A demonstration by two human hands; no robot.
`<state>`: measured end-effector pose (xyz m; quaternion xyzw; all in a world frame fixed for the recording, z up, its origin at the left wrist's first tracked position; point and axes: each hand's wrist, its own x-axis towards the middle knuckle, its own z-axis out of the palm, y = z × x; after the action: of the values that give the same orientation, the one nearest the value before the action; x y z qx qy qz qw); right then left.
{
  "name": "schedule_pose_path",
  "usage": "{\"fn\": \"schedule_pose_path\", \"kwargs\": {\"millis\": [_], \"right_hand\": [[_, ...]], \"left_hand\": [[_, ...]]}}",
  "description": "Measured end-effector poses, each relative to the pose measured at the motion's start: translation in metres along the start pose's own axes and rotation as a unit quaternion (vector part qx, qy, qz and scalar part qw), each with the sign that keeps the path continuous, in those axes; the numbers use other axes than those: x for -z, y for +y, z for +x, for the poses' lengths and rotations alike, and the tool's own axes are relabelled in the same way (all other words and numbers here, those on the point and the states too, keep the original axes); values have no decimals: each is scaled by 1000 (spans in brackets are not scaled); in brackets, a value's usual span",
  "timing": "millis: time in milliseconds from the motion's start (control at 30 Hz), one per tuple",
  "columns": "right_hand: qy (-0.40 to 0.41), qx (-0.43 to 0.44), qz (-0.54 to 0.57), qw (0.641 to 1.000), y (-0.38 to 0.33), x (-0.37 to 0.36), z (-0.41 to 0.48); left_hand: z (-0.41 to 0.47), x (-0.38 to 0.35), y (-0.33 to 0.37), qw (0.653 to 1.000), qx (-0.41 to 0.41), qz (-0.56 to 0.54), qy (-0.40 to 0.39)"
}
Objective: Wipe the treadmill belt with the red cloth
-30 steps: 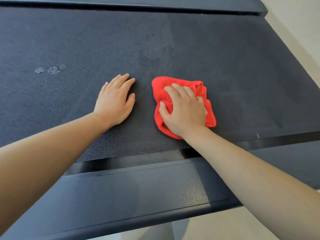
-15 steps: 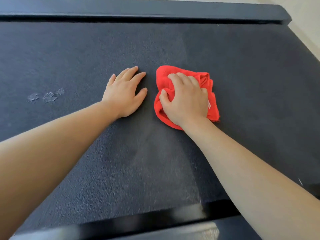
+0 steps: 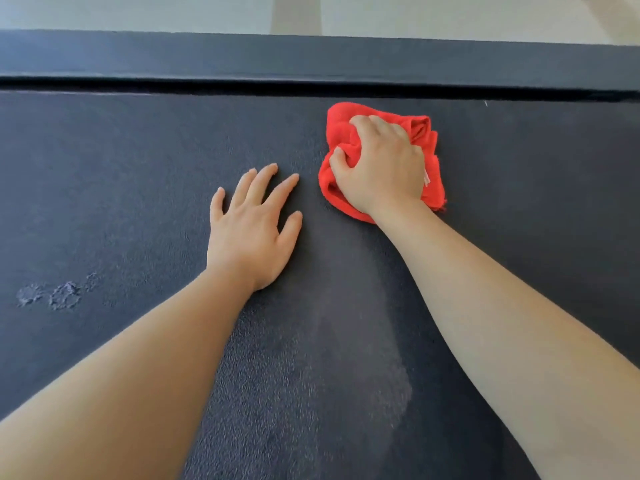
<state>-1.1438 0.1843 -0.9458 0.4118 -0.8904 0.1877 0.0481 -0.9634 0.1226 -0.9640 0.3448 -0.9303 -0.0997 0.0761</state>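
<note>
Near the belt's (image 3: 138, 188) far edge, our right hand (image 3: 384, 168) grips the bunched red cloth (image 3: 337, 129); our left hand (image 3: 252, 230) lies flat, fingers spread.

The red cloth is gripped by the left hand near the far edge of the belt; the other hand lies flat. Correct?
No. The head view shows the right hand gripping the red cloth near the far edge of the belt; the left hand lies flat.

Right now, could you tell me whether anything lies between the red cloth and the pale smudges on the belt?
The left hand rests on the dark textured belt, between the crumpled red cloth and the pale smudges.
</note>
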Motion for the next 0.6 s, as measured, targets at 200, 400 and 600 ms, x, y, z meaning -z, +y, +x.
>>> {"fn": "schedule_pose_path", "kwargs": {"millis": [200, 400, 600], "right_hand": [[-23, 9, -12, 1000, 8, -4, 46], [-31, 27, -19, 999, 4, 9, -11], [-10, -19, -43, 999, -18, 27, -119]], "left_hand": [[1, 2, 1, 1000, 3, 0, -8], [3, 0, -1, 1000, 0, -12, 9], [3, 3, -2, 999, -13, -53, -3]]}}
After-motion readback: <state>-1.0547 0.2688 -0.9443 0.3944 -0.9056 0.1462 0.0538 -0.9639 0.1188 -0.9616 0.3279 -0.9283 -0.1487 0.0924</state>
